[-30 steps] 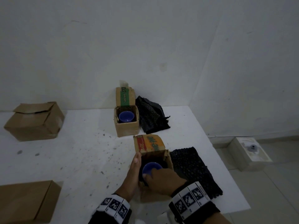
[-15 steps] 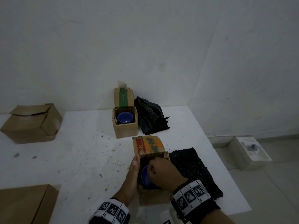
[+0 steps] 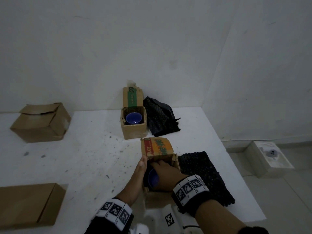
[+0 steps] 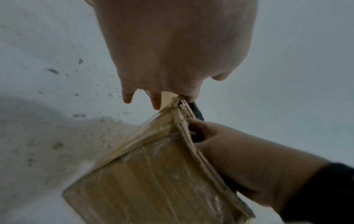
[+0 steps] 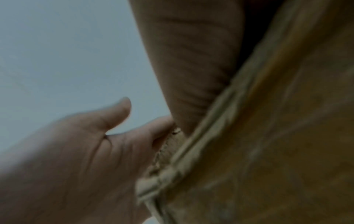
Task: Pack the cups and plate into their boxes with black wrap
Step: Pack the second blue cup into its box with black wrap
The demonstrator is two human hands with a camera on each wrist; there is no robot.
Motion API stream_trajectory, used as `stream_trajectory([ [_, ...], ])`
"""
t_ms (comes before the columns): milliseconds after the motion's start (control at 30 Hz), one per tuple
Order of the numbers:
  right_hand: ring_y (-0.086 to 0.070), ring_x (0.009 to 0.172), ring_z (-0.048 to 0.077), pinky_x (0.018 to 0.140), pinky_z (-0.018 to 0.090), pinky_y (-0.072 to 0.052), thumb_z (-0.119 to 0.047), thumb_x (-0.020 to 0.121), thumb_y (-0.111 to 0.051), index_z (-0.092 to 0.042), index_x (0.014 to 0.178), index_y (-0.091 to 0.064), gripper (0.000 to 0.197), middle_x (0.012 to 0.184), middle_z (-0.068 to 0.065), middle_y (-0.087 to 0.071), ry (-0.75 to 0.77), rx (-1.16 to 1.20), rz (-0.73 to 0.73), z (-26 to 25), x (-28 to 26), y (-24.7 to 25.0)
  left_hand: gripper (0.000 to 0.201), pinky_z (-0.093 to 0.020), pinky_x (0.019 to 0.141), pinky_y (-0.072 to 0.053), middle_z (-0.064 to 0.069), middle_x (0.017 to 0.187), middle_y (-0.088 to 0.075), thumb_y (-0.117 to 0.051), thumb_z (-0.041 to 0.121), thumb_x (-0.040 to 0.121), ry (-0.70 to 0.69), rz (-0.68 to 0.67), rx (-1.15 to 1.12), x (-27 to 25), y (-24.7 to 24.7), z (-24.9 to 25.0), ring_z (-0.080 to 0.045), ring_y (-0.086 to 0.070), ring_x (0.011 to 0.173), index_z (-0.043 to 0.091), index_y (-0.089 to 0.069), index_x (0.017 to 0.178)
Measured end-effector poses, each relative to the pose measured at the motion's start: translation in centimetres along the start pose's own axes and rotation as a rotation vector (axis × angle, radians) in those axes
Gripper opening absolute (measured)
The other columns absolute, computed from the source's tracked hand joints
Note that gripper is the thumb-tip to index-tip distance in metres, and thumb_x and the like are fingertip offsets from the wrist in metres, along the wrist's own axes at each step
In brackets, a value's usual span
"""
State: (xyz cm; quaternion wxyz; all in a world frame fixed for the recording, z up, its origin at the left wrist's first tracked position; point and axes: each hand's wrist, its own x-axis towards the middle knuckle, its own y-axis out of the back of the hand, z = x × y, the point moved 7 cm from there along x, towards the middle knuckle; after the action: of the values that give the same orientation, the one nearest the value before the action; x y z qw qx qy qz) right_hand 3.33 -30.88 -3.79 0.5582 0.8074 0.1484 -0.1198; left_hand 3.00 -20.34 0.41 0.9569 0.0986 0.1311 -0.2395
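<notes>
The blue cup (image 3: 152,177) is seated inside the near box (image 3: 158,149), directly under the right hand (image 3: 166,176), which is curled over it; whether it is really gripped cannot be told. The left hand (image 3: 137,174) is laid flat, fingers straight, against the box's left wall.

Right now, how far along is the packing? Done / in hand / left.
Done: a blue cup sits in the far open box, unwrapped.
In hand: the right hand reaches into the near box around a second blue cup; the left hand rests flat on that box's side.
Left: both black wrap sheets lie unused beside the boxes, flaps are open, and no plate is visible.
</notes>
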Motion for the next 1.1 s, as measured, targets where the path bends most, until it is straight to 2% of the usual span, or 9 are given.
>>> stream_trajectory([
  [133,-0.048,0.115,0.017,0.096,0.035,-0.043,-0.033,0.081,-0.067,-0.022,0.128,-0.048,0.052,0.126,0.001,-0.05,0.151,0.306,0.282,0.6,-3.6,5.1,0.071,-0.038,0.116,-0.017,0.012,0.148,-0.031,-0.021,0.075,0.084,0.007,0.025,0.3,1.6,0.5,-1.4,-0.007,-0.027,0.135,0.034,-0.029,0.142],
  [200,-0.054,0.102,0.012,0.087,0.027,-0.046,-0.028,0.083,-0.063,-0.02,0.115,-0.057,0.033,0.111,-0.001,-0.056,0.166,0.384,0.484,2.8,-6.1,7.7,0.051,-0.051,0.115,-0.013,0.009,0.148,-0.035,-0.029,0.06,0.091,-0.018,0.15,0.677,2.2,0.4,-0.4,-0.016,-0.025,0.139,0.037,-0.038,0.135],
  [300,-0.054,0.089,0.006,0.076,0.01,-0.042,-0.019,0.084,-0.064,-0.019,0.1,-0.062,0.017,0.095,-0.004,-0.057,0.1,0.452,0.615,7.7,-8.8,9.6,0.041,-0.047,0.114,-0.01,0.009,0.146,-0.036,-0.042,0.041,0.094,-0.241,0.247,0.812,1.1,-2.9,3.9,-0.017,-0.021,0.141,0.028,-0.043,0.133],
  [433,-0.058,0.086,0.013,0.075,0.015,-0.044,-0.012,0.082,-0.066,-0.023,0.09,-0.06,0.016,0.09,-0.003,-0.059,-0.036,0.518,0.493,13.1,-9.8,8.3,0.052,-0.03,0.116,-0.015,0.006,0.147,-0.033,-0.051,0.032,0.089,-0.444,0.008,0.863,0.6,-10.6,6.2,-0.014,-0.02,0.141,0.023,-0.037,0.139],
  [567,-0.054,0.079,0.013,0.075,0.027,-0.044,-0.019,0.082,-0.065,-0.025,0.083,-0.051,0.015,0.086,-0.003,-0.056,-0.102,0.465,0.233,14.8,-9.5,4.8,0.063,-0.036,0.117,-0.015,-0.001,0.154,-0.021,-0.053,0.019,0.088,-0.362,-0.268,1.169,2.1,-16.7,4.6,-0.02,-0.013,0.143,0.019,-0.026,0.145],
  [667,-0.052,0.076,0.009,0.067,0.021,-0.039,-0.036,0.081,-0.064,-0.022,0.08,-0.047,0.021,0.083,-0.003,-0.051,-0.111,0.395,0.056,14.6,-9.6,1.4,0.046,-0.043,0.113,-0.022,-0.01,0.146,-0.033,-0.053,0.016,0.088,-0.258,-0.379,1.484,3.7,-19.0,2.7,-0.028,-0.024,0.138,0.011,-0.044,0.132],
  [800,-0.041,0.121,0.029,0.097,0.036,-0.038,-0.083,0.042,-0.034,-0.022,0.128,-0.043,0.105,0.126,0.006,-0.044,-0.222,0.223,-0.088,14.9,-9.8,-2.8,0.029,-0.045,0.111,-0.021,-0.011,0.13,-0.049,-0.043,0.02,0.094,-0.118,-0.421,1.673,4.9,-19.3,0.1,-0.029,-0.036,0.126,0.009,-0.052,0.119],
  [967,-0.039,0.12,0.028,0.093,0.033,-0.036,-0.041,0.089,-0.044,-0.028,0.12,-0.055,0.034,0.13,0.006,-0.04,-0.276,0.141,-0.01,15.1,-9.6,-3.2,0.03,-0.045,0.109,-0.023,-0.014,0.129,-0.049,-0.041,0.016,0.094,-0.075,-0.441,1.7,5.1,-18.8,-0.7,-0.032,-0.037,0.125,0.007,-0.051,0.121],
  [1100,-0.05,0.083,0.016,0.075,0.026,-0.042,-0.024,0.085,-0.045,-0.034,0.067,-0.039,0.021,0.089,0.002,-0.049,-0.171,0.468,-0.023,15.8,-8.8,-2.1,0.029,-0.045,0.103,-0.031,-0.016,0.127,-0.048,-0.044,0.017,0.092,-0.097,-0.439,1.622,4.9,-18.8,0.2,-0.033,-0.041,0.12,0.008,-0.049,0.119],
])
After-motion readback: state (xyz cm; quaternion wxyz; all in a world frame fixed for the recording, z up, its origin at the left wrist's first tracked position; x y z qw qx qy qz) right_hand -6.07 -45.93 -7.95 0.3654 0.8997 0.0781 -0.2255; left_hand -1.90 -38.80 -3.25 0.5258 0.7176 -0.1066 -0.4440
